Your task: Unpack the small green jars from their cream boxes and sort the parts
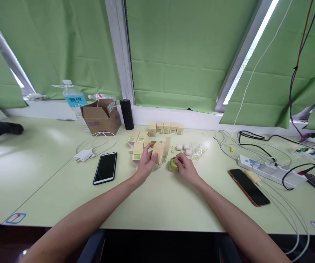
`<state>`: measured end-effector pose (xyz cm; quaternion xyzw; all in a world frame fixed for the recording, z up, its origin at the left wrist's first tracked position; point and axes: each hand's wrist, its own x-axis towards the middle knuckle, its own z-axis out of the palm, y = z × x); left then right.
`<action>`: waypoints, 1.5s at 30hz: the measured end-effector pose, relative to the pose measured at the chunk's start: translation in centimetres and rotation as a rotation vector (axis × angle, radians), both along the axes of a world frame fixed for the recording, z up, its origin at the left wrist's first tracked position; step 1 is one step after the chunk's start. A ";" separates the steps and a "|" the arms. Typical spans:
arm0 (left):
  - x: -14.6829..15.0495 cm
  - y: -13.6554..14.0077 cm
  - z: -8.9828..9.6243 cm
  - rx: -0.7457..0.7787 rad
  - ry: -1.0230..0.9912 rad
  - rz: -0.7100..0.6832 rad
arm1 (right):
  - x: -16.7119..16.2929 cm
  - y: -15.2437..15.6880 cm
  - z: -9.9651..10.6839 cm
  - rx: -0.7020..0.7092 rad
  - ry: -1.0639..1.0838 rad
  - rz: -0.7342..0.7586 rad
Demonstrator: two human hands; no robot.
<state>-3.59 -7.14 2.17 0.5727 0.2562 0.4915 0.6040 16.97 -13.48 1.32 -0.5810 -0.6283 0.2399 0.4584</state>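
Note:
My left hand point(145, 163) is closed on a small tan cardboard box point(158, 150) with a flap standing up at its right side. To the right of it, my right hand point(184, 166) grips a small jar with a green lid point(173, 165), low over the table. Beside my left hand lie several like boxes, one of them a tan box with a green label point(137, 151). Behind my right hand are several clear jars point(195, 155), a few pale pink pieces point(179, 147) and small yellow stickers point(172, 151).
A row of tan boxes point(166, 128) stands at the back near a black cylinder point(127, 114) and an open cardboard carton point(100, 118). One phone point(105, 168) lies left, another phone point(249, 187) right. Cables surround the power strip point(269, 171).

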 end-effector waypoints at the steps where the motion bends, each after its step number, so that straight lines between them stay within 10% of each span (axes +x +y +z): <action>1: 0.1 0.0 0.0 -0.071 -0.041 -0.025 | -0.1 -0.1 0.1 -0.015 -0.025 0.007; 9: 0.3 -1.4 0.9 -0.273 -0.223 -0.230 | -0.3 -1.2 2.0 0.202 -0.066 -0.043; 20: 0.7 -2.7 1.3 -0.254 -0.142 -0.338 | -1.1 -1.2 1.7 0.098 0.175 0.105; 32: 0.7 -2.7 0.3 0.136 -0.037 -0.206 | -1.0 -0.7 2.2 0.106 0.458 0.064; 45: 0.8 -2.6 -0.3 0.188 -0.003 -0.201 | -1.1 -0.5 1.3 0.176 0.333 -0.001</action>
